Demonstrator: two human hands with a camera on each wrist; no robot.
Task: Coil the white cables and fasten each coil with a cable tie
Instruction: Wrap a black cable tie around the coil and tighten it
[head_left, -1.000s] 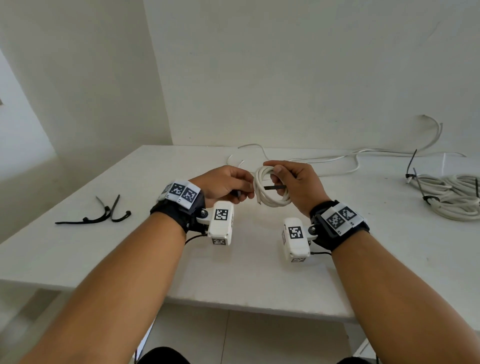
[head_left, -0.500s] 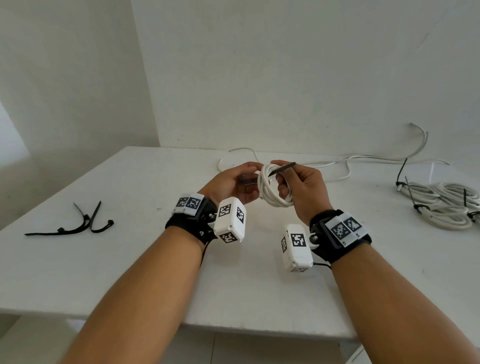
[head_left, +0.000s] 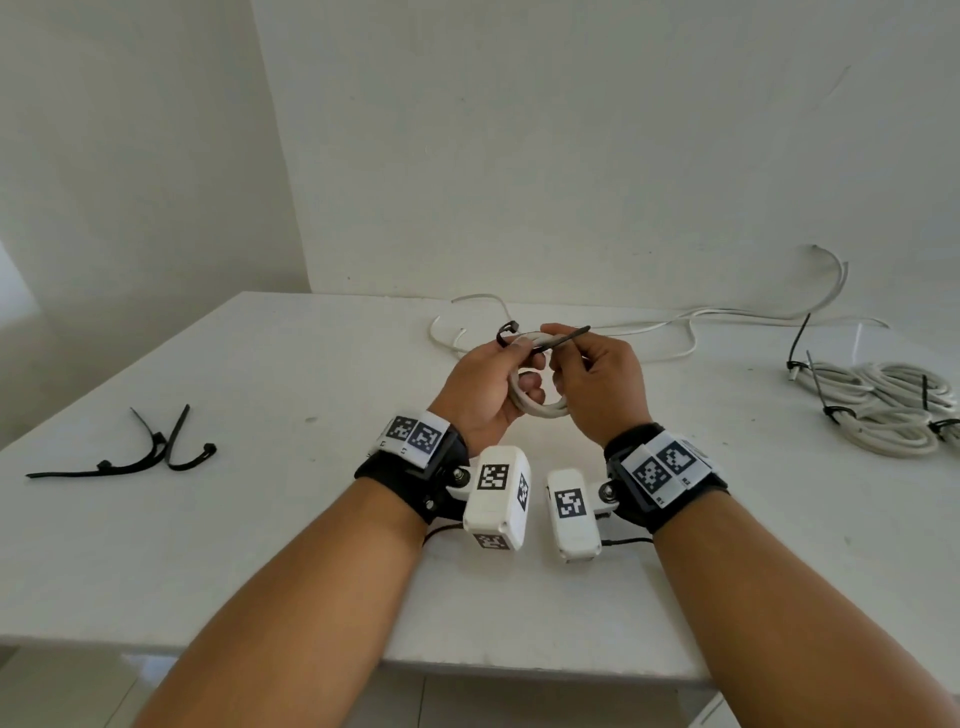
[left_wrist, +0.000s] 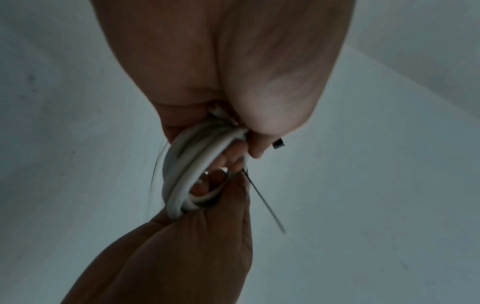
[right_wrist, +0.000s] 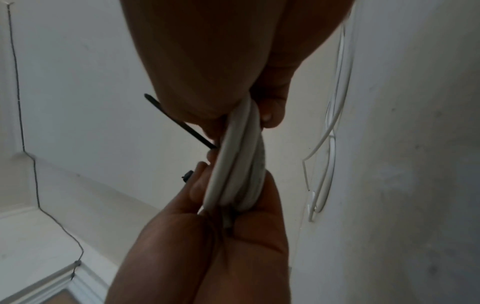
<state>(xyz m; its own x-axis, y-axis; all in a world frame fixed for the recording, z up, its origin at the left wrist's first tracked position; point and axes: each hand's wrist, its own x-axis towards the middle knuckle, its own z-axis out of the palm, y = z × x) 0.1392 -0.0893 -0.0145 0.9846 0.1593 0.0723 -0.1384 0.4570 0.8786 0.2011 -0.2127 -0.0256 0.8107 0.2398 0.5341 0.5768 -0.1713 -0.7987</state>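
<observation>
Left hand (head_left: 480, 387) and right hand (head_left: 602, 382): bare, forearms unsleeved. Each wrist: black strap (head_left: 410, 480) topped by a white plate with two square black-and-white coded markers (head_left: 414, 434). White rounded camera box (head_left: 497, 499) on a silver bolted bracket at each wrist's inner side, coded markers on its faces. Thin black lead (head_left: 623, 542) from the right box (head_left: 571, 514).

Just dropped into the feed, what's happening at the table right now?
A person is holding a small coil of white cable in both hands above the table. The left hand grips the coil along with the head end of a black cable tie; the right hand pinches its tail. The tie is not yet closed. Tied coils lie to the right, spare ties to the left, and loose cable sits at the back.
</observation>
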